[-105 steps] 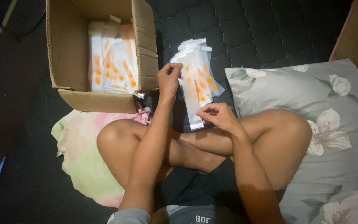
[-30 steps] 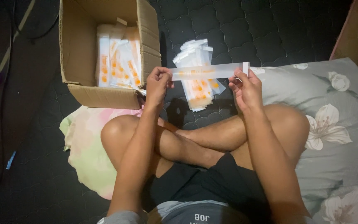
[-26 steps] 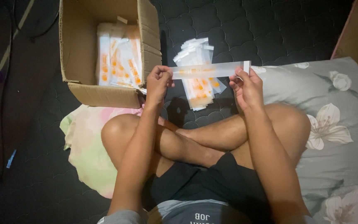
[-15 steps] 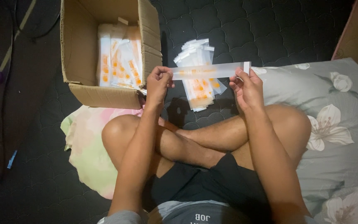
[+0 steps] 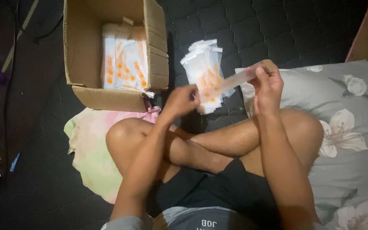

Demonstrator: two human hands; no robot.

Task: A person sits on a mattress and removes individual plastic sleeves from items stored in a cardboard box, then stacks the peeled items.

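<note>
- Dark quilted mattress [image 5: 286, 25] fills the view; person sits cross-legged on it, camera looking straight down over the knees.
- Grey floral pillow [image 5: 354, 127] on the person's right side, its corner reaching under the right hand.
- Open cardboard box [image 5: 81, 64] ahead and to the left, flaps up, holding rows of white-and-orange packets [image 5: 124, 64] stood on edge.
- Pale pink-green cloth [image 5: 90, 145] beneath the left knee, its far edge touching the box's near wall.
- Loose pile of flat packets [image 5: 205, 68] on the mattress, just beyond the hands, between box and pillow; fanned, long axes running roughly away from the person.
- Right hand [image 5: 267, 83] raised over the pillow corner, fingers pinched narrow on the far end of one long clear sleeve [image 5: 235, 81].
- The sleeve is held in the air just above the near edge of the pile. Long axis runs crosswise, tilted: high at the right hand, dropping toward the left.
- Left hand [image 5: 182, 100] blurred, lower and nearer the body, fingers curled near the sleeve's low end. Cannot tell whether it grips or merely touches it.
- Right hand is the sure hold; the pile lies straight ahead of both hands, closer to the left hand than the box.
</note>
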